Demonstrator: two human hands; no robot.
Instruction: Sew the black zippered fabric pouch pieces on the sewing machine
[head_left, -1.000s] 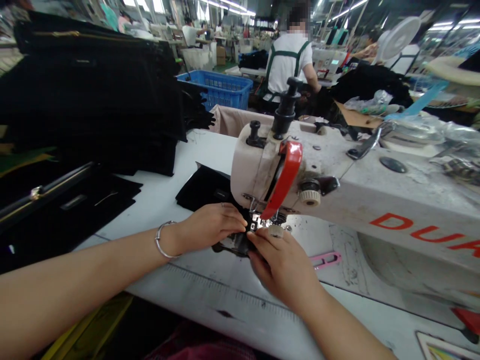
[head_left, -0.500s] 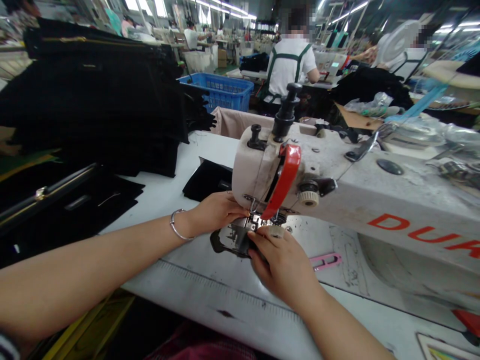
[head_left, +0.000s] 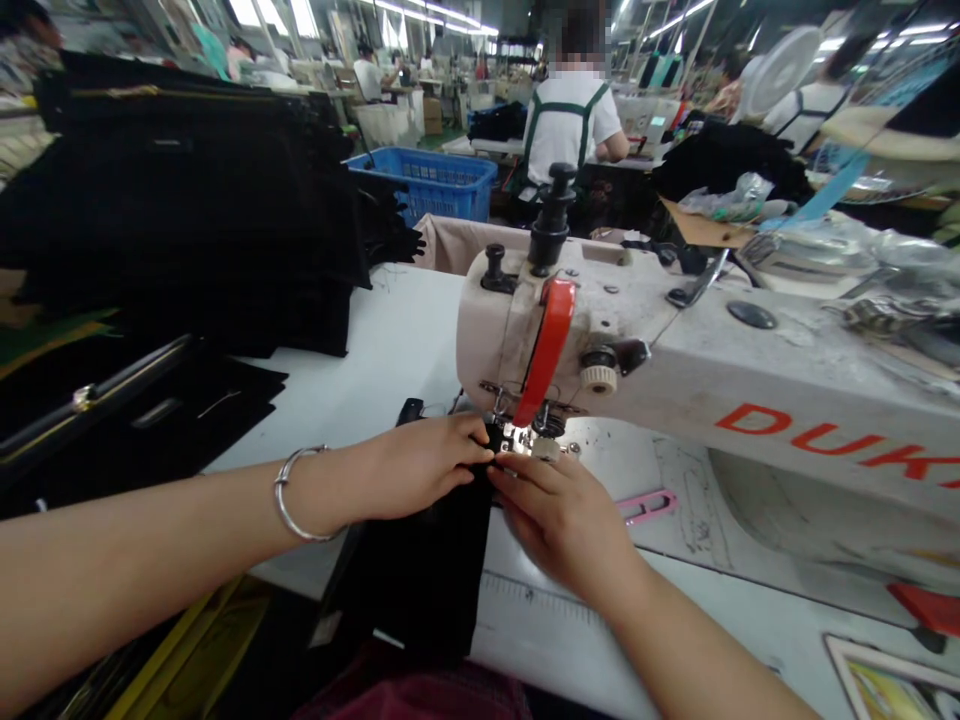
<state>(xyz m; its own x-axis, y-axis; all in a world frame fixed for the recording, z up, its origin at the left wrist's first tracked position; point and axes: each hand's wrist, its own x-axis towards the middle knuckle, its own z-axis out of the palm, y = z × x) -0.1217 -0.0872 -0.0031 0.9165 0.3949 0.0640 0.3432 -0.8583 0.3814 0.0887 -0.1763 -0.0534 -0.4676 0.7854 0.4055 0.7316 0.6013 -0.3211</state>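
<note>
"two bare hands are at the sewing machine [head_left: 637, 365]. what are they holding?"

"the left hand [head_left: 416, 465], with a silver bracelet [head_left: 283, 500] at its wrist, has its fingers curled and nearly closed, gripping the edge of a black cloth [head_left: 427, 575]. the right hand [head_left: 566, 510] comes in from the other side, its fingers held close together, their tips at the same edge. its thumb is mostly hidden, so i cannot tell whether it pinches the cloth."

"where does the cloth lie?"

"its top is at the metal foot of the machine, just beside both sets of fingertips. the rest spreads under the left hand and down to the near edge of the white counter [head_left: 390, 325]."

"what else is around?"

"a pink tool [head_left: 649, 506] lies beyond the right hand, under the machine's arm. a tall stack of black pieces [head_left: 180, 215] stands at the left, and a blue basket [head_left: 435, 185] is behind the counter. farther back, a person in a white shirt [head_left: 566, 125] faces away."
</note>
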